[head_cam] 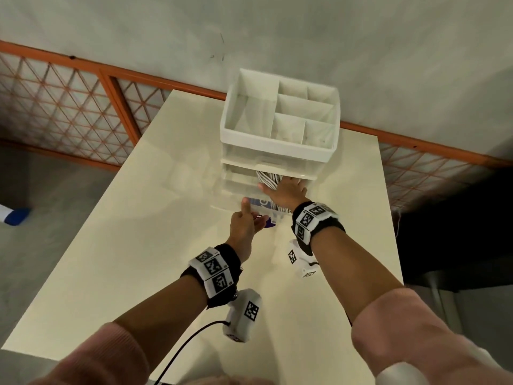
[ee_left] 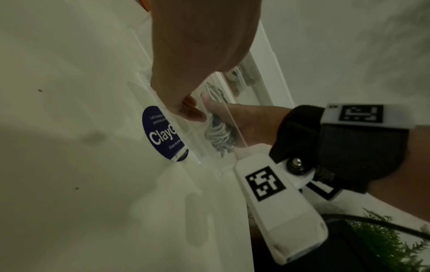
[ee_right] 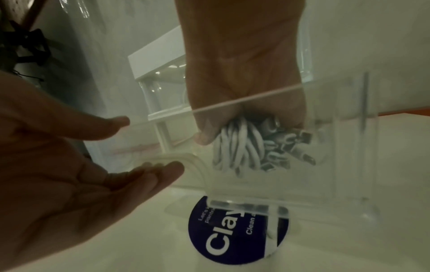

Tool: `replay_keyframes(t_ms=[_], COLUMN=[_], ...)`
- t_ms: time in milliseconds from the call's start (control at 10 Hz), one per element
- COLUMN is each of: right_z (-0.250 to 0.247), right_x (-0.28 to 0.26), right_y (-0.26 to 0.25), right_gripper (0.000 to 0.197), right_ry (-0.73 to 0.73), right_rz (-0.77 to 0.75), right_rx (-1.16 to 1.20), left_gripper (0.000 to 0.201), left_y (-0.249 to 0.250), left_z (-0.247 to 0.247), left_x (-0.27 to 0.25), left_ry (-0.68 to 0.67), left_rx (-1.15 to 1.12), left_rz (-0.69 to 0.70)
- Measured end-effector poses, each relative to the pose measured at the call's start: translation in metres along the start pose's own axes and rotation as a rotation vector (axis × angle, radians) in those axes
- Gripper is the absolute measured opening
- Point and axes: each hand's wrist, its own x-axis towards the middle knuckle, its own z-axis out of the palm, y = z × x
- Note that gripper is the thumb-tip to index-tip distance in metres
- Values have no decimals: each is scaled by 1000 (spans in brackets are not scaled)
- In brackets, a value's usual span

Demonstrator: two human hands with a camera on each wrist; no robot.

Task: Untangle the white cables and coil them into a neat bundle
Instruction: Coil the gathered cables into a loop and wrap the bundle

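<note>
A bunch of white cables [head_cam: 270, 180] with several metal plugs lies in the pulled-out clear drawer [head_cam: 236, 194] of a white desk organizer [head_cam: 277, 151]. My right hand [head_cam: 281, 188] reaches into the drawer and grips the cables [ee_right: 239, 147]; its fingers curl round the bunch [ee_left: 216, 132]. My left hand [head_cam: 254, 213] is at the drawer's front, thumb up and fingers straight. In the right wrist view the left hand [ee_right: 69, 165] is relaxed, its fingertips [ee_right: 167, 171] touching the curved clear handle. A round blue sticker [ee_right: 221, 239] shows under the drawer.
The organizer stands at the far end of a cream table [head_cam: 138, 245], its divided top tray holding nothing. An orange mesh fence [head_cam: 69, 101] and a grey wall lie behind. A blue and white object [head_cam: 15, 215] is on the floor at the left. Green foliage [ee_left: 384, 239] sits below the table's right edge.
</note>
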Motion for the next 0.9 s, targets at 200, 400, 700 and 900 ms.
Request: replay_keyframes(t_ms=[200,400,700,900], right_z=[5,-16,-7,52], right_x=[1,-19,-153,-241], right_y=[0,6,95,177], right_gripper=[114,113,35,64], right_ry=[21,-90,164,-254], right_rz=[10,-51,-233,82], right_rx=[-71,208,236,200], left_gripper=[48,49,40,36], left_y=[3,2,21,33], left_z=[0,1,28,46], left_x=[-3,2,35,50], left_ry=[-48,-78,-54,-42], left_rx=[-19,-26,-94,-141], left_rz=[15,4,-18,7])
